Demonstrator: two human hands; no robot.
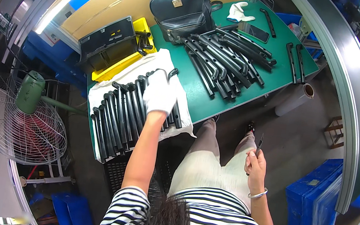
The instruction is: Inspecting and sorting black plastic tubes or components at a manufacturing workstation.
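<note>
My left hand (159, 94), in a white glove, reaches over a row of black bent metal tubes (118, 112) laid side by side on a white cloth (109, 82). It covers the tubes near the row's right end, and its fingers are blurred, so whether they grip one cannot be seen. Low over my lap at the right, my bare right hand (255, 168) is closed around a slim dark pointed tool (260, 144), its tip pointing up and away from me. A looser pile of similar black tubes (220, 60) lies on the green table.
Behind the cloth stand a yellow bin (116, 69) and a black open case (109, 41). A black backpack (179, 7), a white glove (240, 12) and a phone (253, 32) occupy the table's back. A caged fan (21, 116) is at left, a metal post (351, 105) at right.
</note>
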